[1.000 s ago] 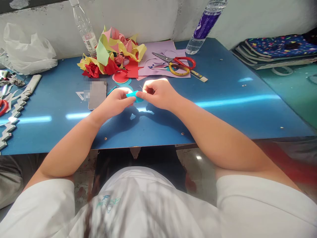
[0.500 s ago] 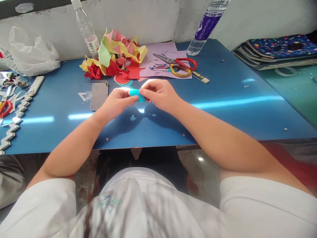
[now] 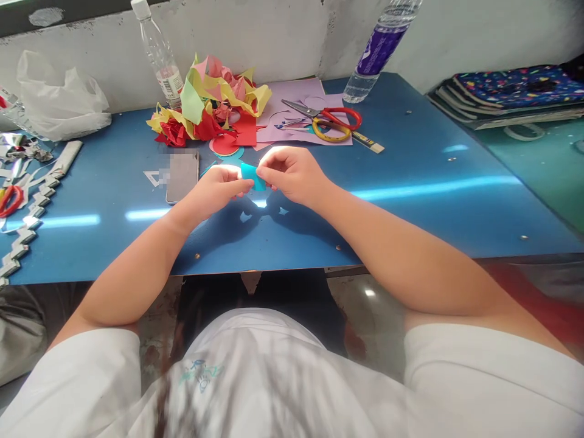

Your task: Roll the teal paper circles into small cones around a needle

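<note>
1. In the head view, we pinch a small teal paper piece (image 3: 252, 176) between our left hand (image 3: 218, 190) and right hand (image 3: 292, 173), fingers of both clenched on its ends, held just above the blue table (image 3: 410, 201).
2. At 9 o'clock of our left hand lies a phone (image 3: 182, 175).
3. At 12 o'clock sits a heap of coloured paper scraps (image 3: 207, 100); at 1 o'clock, red-handled scissors (image 3: 326, 114) rest on lilac paper (image 3: 298, 106).
4. A purple-labelled bottle (image 3: 376, 52) stands at 1 o'clock, further back; a clear bottle (image 3: 159, 55) at 11 o'clock.
</note>
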The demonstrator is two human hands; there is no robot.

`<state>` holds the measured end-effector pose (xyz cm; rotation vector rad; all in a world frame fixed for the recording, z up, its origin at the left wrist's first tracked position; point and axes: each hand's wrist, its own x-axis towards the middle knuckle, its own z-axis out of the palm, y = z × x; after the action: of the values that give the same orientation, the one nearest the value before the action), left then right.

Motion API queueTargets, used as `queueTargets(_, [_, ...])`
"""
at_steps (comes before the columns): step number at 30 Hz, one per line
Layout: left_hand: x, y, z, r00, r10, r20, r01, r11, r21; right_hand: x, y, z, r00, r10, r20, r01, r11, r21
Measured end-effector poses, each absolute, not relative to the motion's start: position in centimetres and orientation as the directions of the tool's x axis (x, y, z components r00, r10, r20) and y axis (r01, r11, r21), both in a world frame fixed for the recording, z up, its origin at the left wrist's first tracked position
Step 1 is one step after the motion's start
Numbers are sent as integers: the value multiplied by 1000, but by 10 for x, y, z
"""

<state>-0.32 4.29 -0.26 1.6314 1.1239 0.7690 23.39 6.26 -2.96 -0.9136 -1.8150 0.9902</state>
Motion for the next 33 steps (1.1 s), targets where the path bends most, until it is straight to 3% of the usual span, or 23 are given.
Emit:
queueTargets(8, [-1, 46, -10, 330, 942, 63, 227, -144, 963, 238, 63, -25, -339, 888, 310, 149, 376, -914])
queueTargets(15, [1, 45, -11, 299, 948, 109, 215, -178, 960, 241, 66, -23, -345, 923, 173, 169, 242, -955])
queueTargets(22, [-2, 47, -10, 303, 948, 96, 262, -180, 948, 241, 70, -31, -377, 883, 280, 29, 313, -949])
queueTargets(28, [4, 40, -14, 272, 962, -9, 122, -25, 992, 238, 74, -39, -317, 868, 383, -45, 389, -920])
queueTargets(33, [7, 48, -25, 180, 982, 49, 35, -56, 998, 238, 75, -40, -319, 875, 365, -42, 372, -927])
